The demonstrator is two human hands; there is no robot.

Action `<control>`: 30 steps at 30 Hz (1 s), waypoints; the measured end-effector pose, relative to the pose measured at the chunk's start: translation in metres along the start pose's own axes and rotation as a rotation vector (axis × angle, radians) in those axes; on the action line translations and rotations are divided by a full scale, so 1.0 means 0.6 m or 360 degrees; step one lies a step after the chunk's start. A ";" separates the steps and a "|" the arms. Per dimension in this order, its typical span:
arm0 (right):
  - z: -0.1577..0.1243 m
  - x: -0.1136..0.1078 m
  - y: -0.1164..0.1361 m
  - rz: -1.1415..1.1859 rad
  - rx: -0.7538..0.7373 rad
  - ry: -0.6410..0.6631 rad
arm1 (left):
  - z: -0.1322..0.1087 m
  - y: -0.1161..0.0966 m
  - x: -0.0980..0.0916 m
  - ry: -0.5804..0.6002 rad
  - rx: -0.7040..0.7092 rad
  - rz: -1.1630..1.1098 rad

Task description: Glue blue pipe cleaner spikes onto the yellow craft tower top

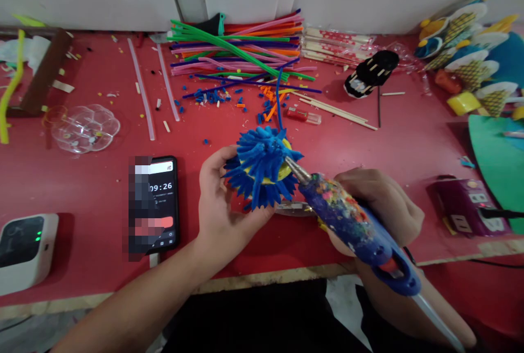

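Observation:
My left hand [221, 200] is closed around a spiky blue-and-yellow craft piece [262, 162] made of fuzzy pipe cleaners, held above the table's front part. A blue pipe cleaner [279, 96] sticks up from behind it. In my right hand [380, 200] is a blue hot glue gun [347, 222], its barrel smeared with colourful glue spots. The metal nozzle meets the craft piece at its right side, by the yellow ring. A clear glue stick [436, 320] comes out of the gun's rear end. Fingers of the right hand are partly hidden behind the gun.
Bundled pipe cleaners [237, 47] lie at the back, with blue scraps [208, 96] before them. A phone [164, 200] and a white device [28, 249] stand left; a purple box [466, 205] sits right. Wooden sticks [335, 110] and a black craft piece [372, 72] lie behind.

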State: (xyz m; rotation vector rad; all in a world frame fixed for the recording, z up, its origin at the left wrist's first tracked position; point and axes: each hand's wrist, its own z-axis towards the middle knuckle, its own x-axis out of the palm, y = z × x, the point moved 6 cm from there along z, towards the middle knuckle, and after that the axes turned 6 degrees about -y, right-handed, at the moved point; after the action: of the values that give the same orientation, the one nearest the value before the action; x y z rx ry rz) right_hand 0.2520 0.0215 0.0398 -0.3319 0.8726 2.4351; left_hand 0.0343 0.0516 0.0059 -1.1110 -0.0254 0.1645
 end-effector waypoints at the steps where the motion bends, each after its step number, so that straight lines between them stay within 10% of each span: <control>1: 0.001 -0.001 0.001 -0.0021 -0.0024 -0.0015 | 0.000 -0.001 0.000 -0.0017 0.0009 -0.0017; 30: -0.001 -0.002 0.003 -0.0122 -0.0086 -0.0091 | 0.000 0.003 -0.009 -0.0121 0.0004 -0.0019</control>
State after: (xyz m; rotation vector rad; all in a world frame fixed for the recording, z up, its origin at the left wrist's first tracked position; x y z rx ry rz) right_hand 0.2522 0.0194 0.0409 -0.3083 0.7567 2.3886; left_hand 0.0287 0.0518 0.0047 -1.1016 -0.0998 0.1960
